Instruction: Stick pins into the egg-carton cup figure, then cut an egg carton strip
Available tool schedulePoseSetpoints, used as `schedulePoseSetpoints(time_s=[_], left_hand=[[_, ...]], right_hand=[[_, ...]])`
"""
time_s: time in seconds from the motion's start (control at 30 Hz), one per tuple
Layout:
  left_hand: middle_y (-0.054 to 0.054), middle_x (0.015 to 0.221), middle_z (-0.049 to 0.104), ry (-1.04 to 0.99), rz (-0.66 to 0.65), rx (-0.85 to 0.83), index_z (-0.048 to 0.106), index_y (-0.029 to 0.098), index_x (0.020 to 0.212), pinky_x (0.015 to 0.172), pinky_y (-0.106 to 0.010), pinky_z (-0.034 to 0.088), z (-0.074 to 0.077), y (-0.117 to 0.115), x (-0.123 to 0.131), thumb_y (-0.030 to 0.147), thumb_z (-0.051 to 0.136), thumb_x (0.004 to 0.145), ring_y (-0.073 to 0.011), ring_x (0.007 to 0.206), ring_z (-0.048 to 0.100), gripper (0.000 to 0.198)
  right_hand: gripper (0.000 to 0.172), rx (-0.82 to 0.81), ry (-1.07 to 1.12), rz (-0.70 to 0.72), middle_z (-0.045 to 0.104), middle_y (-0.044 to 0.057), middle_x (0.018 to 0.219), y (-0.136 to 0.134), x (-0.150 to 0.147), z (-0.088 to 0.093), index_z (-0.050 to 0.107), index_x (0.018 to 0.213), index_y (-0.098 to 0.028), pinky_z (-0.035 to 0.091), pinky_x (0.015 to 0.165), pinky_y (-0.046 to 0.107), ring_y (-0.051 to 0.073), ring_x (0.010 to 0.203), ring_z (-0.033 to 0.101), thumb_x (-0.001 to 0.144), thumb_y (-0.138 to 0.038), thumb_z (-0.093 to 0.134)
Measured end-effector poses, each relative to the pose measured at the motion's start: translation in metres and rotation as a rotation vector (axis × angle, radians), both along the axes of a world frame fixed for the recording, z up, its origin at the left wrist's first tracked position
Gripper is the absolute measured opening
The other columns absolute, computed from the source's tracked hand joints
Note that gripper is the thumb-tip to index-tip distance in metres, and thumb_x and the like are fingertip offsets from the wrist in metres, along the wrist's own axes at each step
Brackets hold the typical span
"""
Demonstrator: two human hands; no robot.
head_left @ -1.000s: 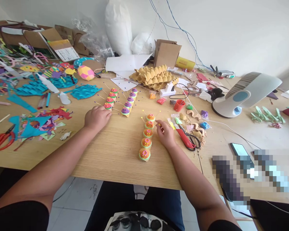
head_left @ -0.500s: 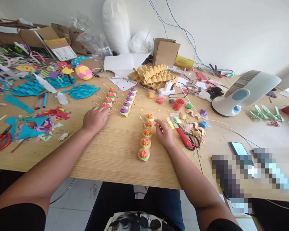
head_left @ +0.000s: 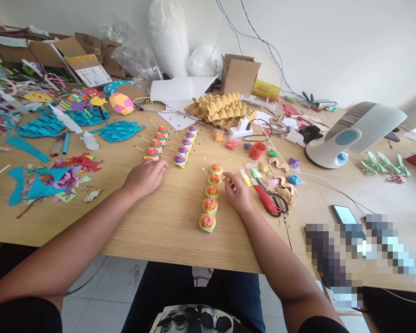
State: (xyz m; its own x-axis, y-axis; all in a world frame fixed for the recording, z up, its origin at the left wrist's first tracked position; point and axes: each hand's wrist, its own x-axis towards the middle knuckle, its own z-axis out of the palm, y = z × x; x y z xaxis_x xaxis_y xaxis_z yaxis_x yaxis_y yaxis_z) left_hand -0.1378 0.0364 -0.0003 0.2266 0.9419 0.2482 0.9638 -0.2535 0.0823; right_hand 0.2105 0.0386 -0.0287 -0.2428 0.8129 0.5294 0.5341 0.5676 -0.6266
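Observation:
Three craft caterpillars cut from egg-carton strips stand on the table. The orange one, with green edges, pink and yellow face pieces and yellow-tipped feelers, runs lengthwise before me. Beside its far end rests my right hand, fingers curled, with a tiny yellow speck at the fingertips. My left hand lies at the near end of the red caterpillar, partly covering it, with fingers loosely stretched to the right and nothing visible in them. A purple caterpillar with dark-tipped feelers stands just beyond those fingers.
Red-handled scissors, clay packets and carton scraps lie to the right, near a red cup and a white fan. Paper scraps cover the left. Egg cartons sit behind. A phone lies far right.
My left hand has shifted slightly right and nearer, uncovering more of the red caterpillar. Another person's hand with red-handled scissors has gone from the left edge. My right hand stays in place.

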Motion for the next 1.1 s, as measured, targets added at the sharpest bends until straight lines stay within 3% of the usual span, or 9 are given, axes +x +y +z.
schedulePoseSetpoints(time_s=[0.13,0.3,0.47,0.6,0.8,1.1], left_hand=[[-0.008,0.097,0.072,-0.041,-0.179,-0.057,0.062,0.021,0.102,0.077,-0.036,0.044,0.0,-0.029,0.017,0.027,0.038,0.1,-0.0269,0.094,0.065,0.025],[-0.004,0.092,0.071,-0.216,-0.281,-0.063,0.061,0.022,0.102,0.074,-0.032,0.044,0.018,-0.056,0.055,0.03,0.04,0.103,-0.0208,0.087,0.066,0.023],[-0.002,0.09,0.072,-0.228,-0.426,0.009,0.062,0.021,0.106,0.073,-0.032,0.043,0.039,-0.06,0.097,0.024,0.044,0.103,-0.0197,0.085,0.065,0.019],[-0.003,0.09,0.072,-0.253,-0.464,0.057,0.063,0.02,0.104,0.074,-0.033,0.042,0.048,-0.053,0.118,0.025,0.045,0.103,-0.0203,0.085,0.063,0.018],[-0.004,0.084,0.068,-0.397,-0.411,0.085,0.062,0.019,0.093,0.075,-0.033,0.043,0.041,-0.045,0.132,0.025,0.045,0.102,-0.0196,0.083,0.061,0.02],[-0.003,0.078,0.061,-0.49,-0.405,0.089,0.054,0.021,0.084,0.071,-0.034,0.042,0.022,-0.048,0.125,0.025,0.042,0.101,-0.0191,0.076,0.056,0.021]], right_hand=[[0.028,0.008,0.009,0.007,0.068,0.004,0.089,-0.001,0.0,0.003,0.066,0.119,-0.022,0.049,0.069,0.031,0.015,0.07,0.058,0.097,-0.02,0.048],[0.032,0.002,0.067,0.131,0.064,0.007,0.092,-0.016,-0.007,0.022,0.071,0.099,-0.023,0.05,0.08,0.036,0.02,0.089,0.062,0.097,-0.015,0.04],[0.018,-0.099,0.103,0.2,0.06,0.003,0.079,-0.035,-0.015,0.04,0.072,0.097,-0.021,0.048,0.071,0.032,0.017,0.076,0.056,0.095,-0.035,0.062],[0.017,-0.093,0.146,0.166,0.053,0.0,0.07,-0.037,-0.012,0.043,0.069,0.087,-0.02,0.043,0.065,0.029,0.014,0.066,0.05,0.095,-0.034,0.063],[0.02,-0.004,0.03,0.117,0.058,0.001,0.072,-0.03,0.0,0.04,0.068,0.087,-0.021,0.044,0.065,0.029,0.015,0.067,0.053,0.098,-0.035,0.06],[0.027,0.156,-0.353,0.154,0.067,0.007,0.085,-0.035,0.0,0.045,0.069,0.094,-0.024,0.048,0.076,0.034,0.02,0.082,0.06,0.104,-0.039,0.049]])
